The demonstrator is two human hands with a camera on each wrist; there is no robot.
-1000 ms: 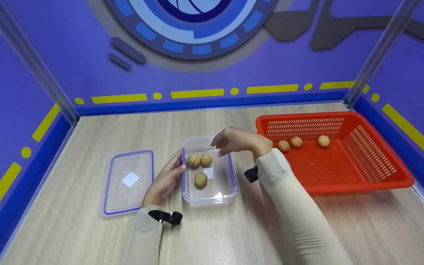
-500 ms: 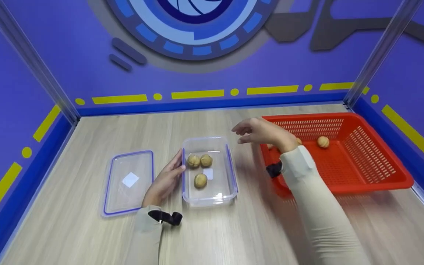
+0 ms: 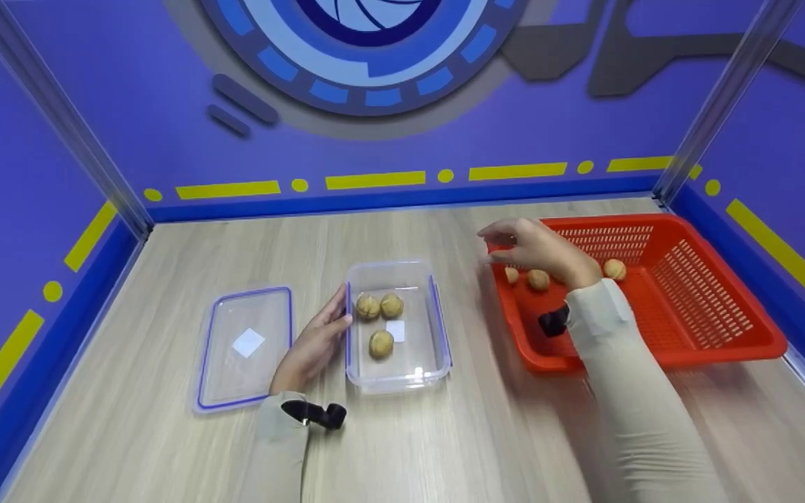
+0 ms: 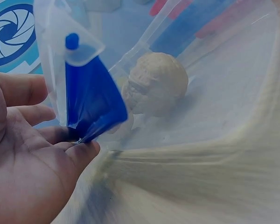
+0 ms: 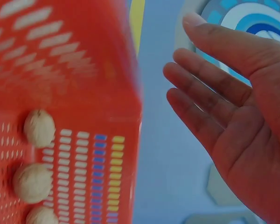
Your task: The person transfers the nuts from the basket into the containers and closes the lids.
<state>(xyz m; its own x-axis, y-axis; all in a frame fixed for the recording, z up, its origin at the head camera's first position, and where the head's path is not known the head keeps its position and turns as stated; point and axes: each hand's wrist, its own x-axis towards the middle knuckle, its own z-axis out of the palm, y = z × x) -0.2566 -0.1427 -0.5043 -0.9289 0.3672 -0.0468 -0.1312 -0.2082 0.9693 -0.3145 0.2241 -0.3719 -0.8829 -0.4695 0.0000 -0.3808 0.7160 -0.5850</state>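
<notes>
In the head view my left hand (image 3: 315, 349) holds the left side of a clear plastic container (image 3: 427, 377), thumb at its rim and fingers along the outer wall. Three walnuts (image 3: 381, 344) lie inside beside a white square label (image 3: 395, 331). The left wrist view shows fingers at a blue-edged flap (image 4: 93, 98), with a pale, hazy walnut (image 4: 158, 81) behind clear plastic. Over the left rim of the red basket (image 3: 661, 328) hovers my right hand (image 3: 532, 244), holding nothing, fingers loosely extended. Several walnuts (image 3: 614, 270) sit in the basket; my right arm partly covers them.
A clear lid (image 3: 221, 377) with a blue seal and a white label lies on the wooden table (image 3: 402, 447), left of the container. Blue-purple panels (image 3: 402, 150) enclose the table at the back and sides. The basket stands near the right panel.
My right hand has moved right, from above the container to the basket's left rim. My left hand, the container, its three walnuts and the lid have stayed put.
</notes>
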